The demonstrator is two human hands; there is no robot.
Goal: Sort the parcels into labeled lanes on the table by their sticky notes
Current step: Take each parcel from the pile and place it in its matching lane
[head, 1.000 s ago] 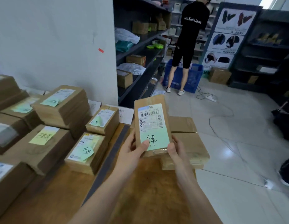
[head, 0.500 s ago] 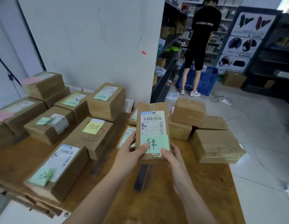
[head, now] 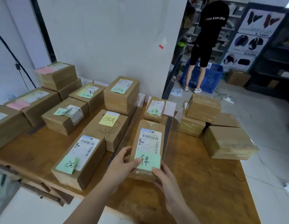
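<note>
Cardboard parcel [head: 148,147] with a green sticky note [head: 148,161] lies low at the desk [head: 197,183], just in front of a smaller parcel [head: 154,109] whose note looks alike. The left hand [head: 122,164] and right hand [head: 164,177] each have their grip clamped on its near end. It is best set flat and square in that lane, note upward.

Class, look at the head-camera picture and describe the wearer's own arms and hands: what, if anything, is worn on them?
The left forearm and the right forearm are bare right down to the bottom edge, with no sleeve in view. The left hand and the right hand wear no gloves. No watch, bracelet or ring shows on the wrists or visible fingers.
</note>
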